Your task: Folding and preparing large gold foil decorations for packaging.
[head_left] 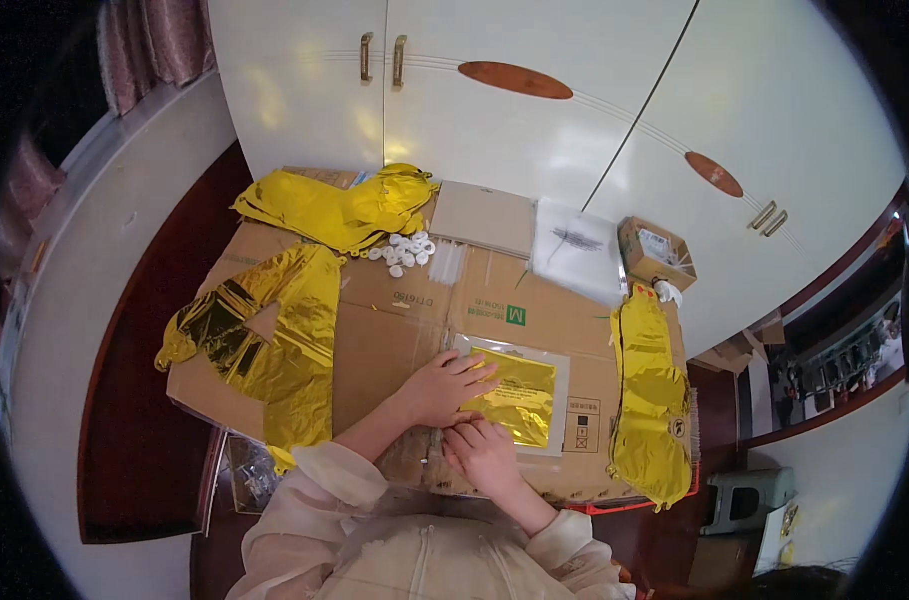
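Note:
A flat clear package (pixel 530 370) with a folded gold foil balloon (pixel 519 402) inside lies on a cardboard box in front of me. My left hand (pixel 446 390) rests on its left part, fingers stretched out and lying flat. Just below, my right hand (pixel 482 456) is at the package's lower left edge with its fingers curled together. Whatever those fingers pinch is hidden. A flat gold foil balloon (pixel 304 325) with a triangular hole is spread out at the left, and another long gold balloon (pixel 650 395) lies along the right side.
The cardboard box (pixel 389 340) serves as the work surface. Along its far side are stacked gold foil balloons (pixel 339 210), small white rings (pixel 406 250), a grey-brown board (pixel 484 215), a clear plastic bag (pixel 577 250) and a small open carton (pixel 657 250). White cabinets (pixel 534 130) stand close behind.

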Available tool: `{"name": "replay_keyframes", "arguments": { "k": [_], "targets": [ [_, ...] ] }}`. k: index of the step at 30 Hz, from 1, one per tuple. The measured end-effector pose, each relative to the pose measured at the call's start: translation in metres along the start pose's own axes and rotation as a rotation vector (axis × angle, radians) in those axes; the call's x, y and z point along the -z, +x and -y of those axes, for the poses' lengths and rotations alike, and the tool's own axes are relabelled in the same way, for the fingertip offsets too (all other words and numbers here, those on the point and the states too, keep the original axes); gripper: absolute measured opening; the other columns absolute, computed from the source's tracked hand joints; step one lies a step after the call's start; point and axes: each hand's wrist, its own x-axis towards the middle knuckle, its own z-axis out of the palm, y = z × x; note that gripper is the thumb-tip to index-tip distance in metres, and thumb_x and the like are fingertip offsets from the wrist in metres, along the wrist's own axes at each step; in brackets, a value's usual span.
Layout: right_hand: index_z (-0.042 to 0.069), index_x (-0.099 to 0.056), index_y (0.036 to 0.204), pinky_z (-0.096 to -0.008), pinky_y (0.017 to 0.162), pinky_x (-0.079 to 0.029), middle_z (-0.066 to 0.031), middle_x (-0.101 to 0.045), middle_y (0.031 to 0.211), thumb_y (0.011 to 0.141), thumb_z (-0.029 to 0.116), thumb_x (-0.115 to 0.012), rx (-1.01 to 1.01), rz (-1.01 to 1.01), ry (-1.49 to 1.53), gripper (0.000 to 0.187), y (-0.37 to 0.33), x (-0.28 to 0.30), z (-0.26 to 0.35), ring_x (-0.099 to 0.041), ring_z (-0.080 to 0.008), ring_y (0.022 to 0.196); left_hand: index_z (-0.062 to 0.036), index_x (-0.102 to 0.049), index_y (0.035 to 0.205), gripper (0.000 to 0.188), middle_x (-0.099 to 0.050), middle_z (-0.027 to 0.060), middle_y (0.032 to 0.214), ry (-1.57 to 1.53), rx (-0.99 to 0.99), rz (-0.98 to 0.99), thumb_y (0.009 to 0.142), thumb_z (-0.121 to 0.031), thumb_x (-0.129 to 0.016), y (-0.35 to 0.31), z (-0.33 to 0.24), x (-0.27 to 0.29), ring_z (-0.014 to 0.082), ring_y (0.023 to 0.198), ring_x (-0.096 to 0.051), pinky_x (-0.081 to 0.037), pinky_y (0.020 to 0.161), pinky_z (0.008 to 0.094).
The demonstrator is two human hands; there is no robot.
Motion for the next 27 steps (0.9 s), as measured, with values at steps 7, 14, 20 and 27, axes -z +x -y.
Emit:
{"name": "replay_keyframes", "arguments": {
  "k": [7,14,20,27],
  "targets": [
    [0.010,-0.066,0.087,-0.0339,0.071,-0.042,-0.0026,-0.058,0.083,0.069,0.020,-0.067,-0.053,0.038,-0.029,0.020,0.001,-0.002,0.005,-0.057,-0.0208,0.084,-0.0175,-0.048,0.137,0.059,-0.040,0.0052,0.148,-0.016,0.006,-0.007,0.090,-0.053,-0.051,0.000,0.000,0.001,0.0231,0.137,-0.036,-0.026,0.111,0.0479],
    [0.012,-0.064,0.085,-0.0358,0.072,-0.042,-0.0031,-0.056,0.080,0.072,0.020,-0.068,-0.021,0.048,-0.066,0.015,0.003,0.004,0.014,-0.057,-0.0210,0.082,-0.0168,-0.049,0.137,0.060,-0.041,0.0060,0.148,-0.027,0.009,-0.019,0.089,-0.053,-0.052,0.001,0.000,0.000,0.0236,0.137,-0.036,-0.026,0.110,0.0486],
    [0.008,-0.063,0.089,-0.0396,0.073,-0.044,-0.0083,-0.055,0.083,0.077,0.015,-0.070,-0.194,0.120,0.237,0.016,-0.012,0.004,0.027,-0.055,-0.0275,0.082,-0.0159,-0.050,0.136,0.060,-0.043,0.0067,0.146,-0.042,-0.009,-0.060,0.089,-0.053,-0.053,0.001,0.000,-0.001,0.0246,0.135,-0.038,-0.028,0.109,0.0488],
    [0.005,-0.060,0.088,-0.0416,0.074,-0.045,-0.0114,-0.055,0.085,0.077,0.012,-0.069,-0.279,0.166,0.223,0.015,-0.017,-0.008,0.031,-0.055,-0.0309,0.083,-0.0160,-0.051,0.136,0.060,-0.044,0.0060,0.146,-0.044,-0.006,-0.070,0.088,-0.053,-0.053,0.000,0.000,0.000,0.0244,0.135,-0.038,-0.028,0.109,0.0487]
  ]
}}
